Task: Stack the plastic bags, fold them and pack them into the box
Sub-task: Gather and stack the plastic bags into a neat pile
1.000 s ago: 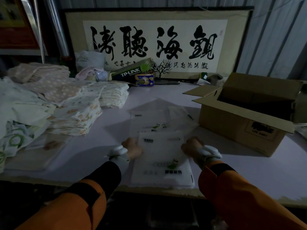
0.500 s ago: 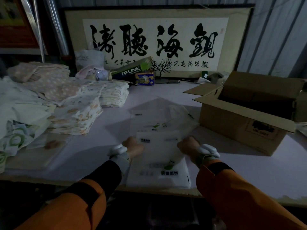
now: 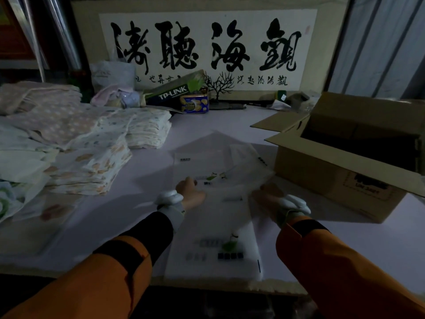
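Spanning the scene, the table (image 3: 345, 245) carried the open box (image 3: 340, 166) at right, mouth up, presumably ready for packing. The plastic bags (image 3: 213, 226) lay before the person, long axis running away from them, far end tilted toward the box. Left hand (image 3: 190, 194) and right hand (image 3: 266, 196) each held a side edge, apparently squaring the stack; exact finger closure could not be told.

Dim room, pale table (image 3: 230, 125), framed calligraphy (image 3: 207, 42) against corrugated wall (image 3: 386, 42)
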### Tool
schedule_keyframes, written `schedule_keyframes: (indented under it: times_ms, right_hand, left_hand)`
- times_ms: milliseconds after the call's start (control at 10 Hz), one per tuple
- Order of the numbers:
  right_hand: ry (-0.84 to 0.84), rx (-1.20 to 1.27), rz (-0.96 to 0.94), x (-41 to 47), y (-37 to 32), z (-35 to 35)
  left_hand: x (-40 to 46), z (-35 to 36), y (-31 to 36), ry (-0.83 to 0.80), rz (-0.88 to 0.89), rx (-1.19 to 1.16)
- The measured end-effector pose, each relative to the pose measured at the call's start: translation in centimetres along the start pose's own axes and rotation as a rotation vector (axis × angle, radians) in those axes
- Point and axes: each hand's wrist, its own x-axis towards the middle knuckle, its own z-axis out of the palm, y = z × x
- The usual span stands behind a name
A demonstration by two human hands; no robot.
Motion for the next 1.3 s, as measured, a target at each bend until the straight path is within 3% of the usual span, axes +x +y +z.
schedule_keyframes:
  times_ms: [400, 600, 800, 900, 1100, 1300]
  right_hand:
    - [0.119, 0.106, 0.034, 4.7, -0.9, 0.1]
    - [0.044, 0.318, 0.035, 6.1, -0.6, 0.5]
    - [0.11, 0.211, -0.02, 6.6, -1.4, 1.4]
    - [0.057, 0.241, -0.048, 6.7, -2.7, 1.1]
    - [0.108, 0.202, -0.215, 5.6, -5.1, 0.6]
    - [0.157, 0.339, -0.313, 3.4, -7.7, 0.1]
  left_hand:
    - [6.4, 3.3, 2.2, 0.065, 0.105, -0.028]
    - [8.5, 4.6, 2.2, 0.049, 0.098, 0.041]
    - [9.0, 3.8, 2.4, 0.135, 0.212, -0.044]
    - [8.8, 2.8, 2.9, 0.174, 0.211, -0.13]
    - [7.8, 0.3, 4.3, 0.228, 0.242, -0.194]
    - [5.9, -2.8, 5.3, 0.295, 0.194, -0.23]
